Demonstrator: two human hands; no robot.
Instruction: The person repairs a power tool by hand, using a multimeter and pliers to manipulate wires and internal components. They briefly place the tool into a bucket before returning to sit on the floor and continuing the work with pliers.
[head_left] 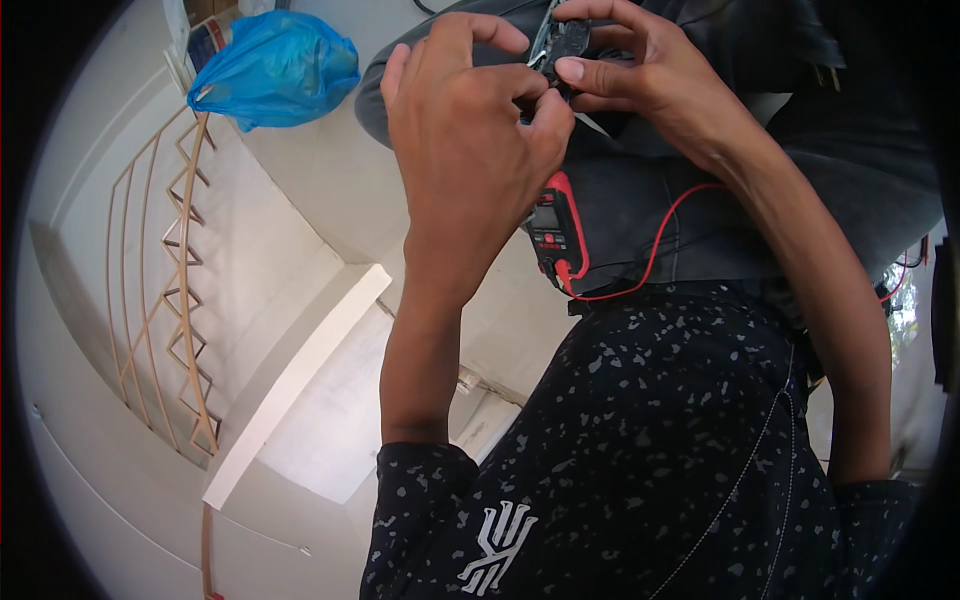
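A small black electronic part [562, 42], seemingly a circuit board, is held upright-angled near the top centre. My right hand [645, 80] is closed on its right side, thumb across its face. My left hand [470, 140] is bent around its lower left, with thumb and a finger pinched at the lower edge; what exactly they grip is partly hidden. Below my hands a red-and-black multimeter [553, 235] lies against dark trousers [630, 220], partly behind my left hand. A red lead [655, 250] runs from it toward my right forearm.
A blue plastic bag [275, 70] sits at the upper left on pale flooring [300, 200]. A wooden stair railing [185, 260] and a white ledge [290, 390] run down the left. My legs occupy the upper right, and more wires [905, 275] show beside my right arm.
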